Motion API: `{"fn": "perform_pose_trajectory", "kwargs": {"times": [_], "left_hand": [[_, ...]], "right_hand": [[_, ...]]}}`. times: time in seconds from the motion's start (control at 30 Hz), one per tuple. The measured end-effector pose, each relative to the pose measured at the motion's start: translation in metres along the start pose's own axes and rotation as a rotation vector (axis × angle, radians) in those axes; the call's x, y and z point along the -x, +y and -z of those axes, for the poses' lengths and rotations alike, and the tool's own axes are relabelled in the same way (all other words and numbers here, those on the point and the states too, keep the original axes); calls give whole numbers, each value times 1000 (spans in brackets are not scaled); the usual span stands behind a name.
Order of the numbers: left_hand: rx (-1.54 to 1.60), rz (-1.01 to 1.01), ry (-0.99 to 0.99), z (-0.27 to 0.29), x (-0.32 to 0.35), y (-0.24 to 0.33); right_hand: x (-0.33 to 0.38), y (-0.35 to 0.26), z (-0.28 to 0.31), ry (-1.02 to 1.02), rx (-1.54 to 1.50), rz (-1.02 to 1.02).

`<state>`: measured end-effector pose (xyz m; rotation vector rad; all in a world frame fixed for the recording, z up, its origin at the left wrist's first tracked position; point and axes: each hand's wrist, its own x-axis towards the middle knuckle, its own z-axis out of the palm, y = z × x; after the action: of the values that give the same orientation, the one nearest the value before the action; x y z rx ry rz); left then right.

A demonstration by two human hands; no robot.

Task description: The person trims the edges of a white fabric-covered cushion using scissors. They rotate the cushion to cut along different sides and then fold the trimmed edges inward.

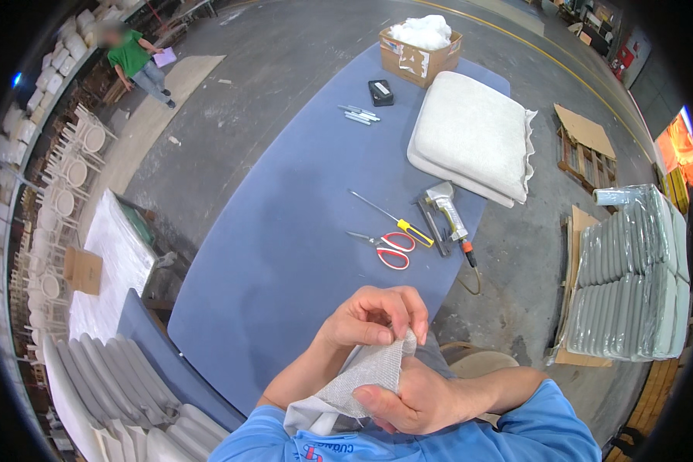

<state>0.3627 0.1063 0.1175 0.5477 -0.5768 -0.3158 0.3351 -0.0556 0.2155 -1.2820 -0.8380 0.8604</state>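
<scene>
Scissors (380,242), screwdriver (408,228) and staple gun (450,213) lie on table (262,269), beyond held fabric (369,372).

Looks like a furniture upholstery workshop. Recognisable by pale woven fabric (339,393), a staple gun (453,215), scissors (379,242) and a screwdriver (413,230) at a long blue worktable (285,200), shared with pale cushions (473,127) and a cardboard box (396,60) of white stuffing (421,32). Also suggested by rows of chairs (73,171) along the left, stacked grey pads (631,273) in clear plastic, a wooden pallet (585,160) and hard grey floor (231,100).
</scene>
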Motion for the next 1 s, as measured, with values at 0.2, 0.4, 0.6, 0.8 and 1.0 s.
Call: {"fn": "perform_pose_trajectory", "kwargs": {"times": [0.2, 0.4, 0.6, 0.8, 1.0], "left_hand": [[-40, 22, 14, -3, 0, 7], [-66, 53, -1, -1, -1, 15], [-116, 72, -73, -6, -10, 17], [-88, 74, -76, -8, -8, 14], [-157, 86, -68, -12, -9, 16]], "right_hand": [[-4, -1, -1, 14, -3, 7], [-10, 1, 1, -13, -6, 35], [-3, 4, 2, -69, -52, 12], [9, 8, 3, 25, 148, -36], [9, 11, -4, 139, 72, 80]]}}
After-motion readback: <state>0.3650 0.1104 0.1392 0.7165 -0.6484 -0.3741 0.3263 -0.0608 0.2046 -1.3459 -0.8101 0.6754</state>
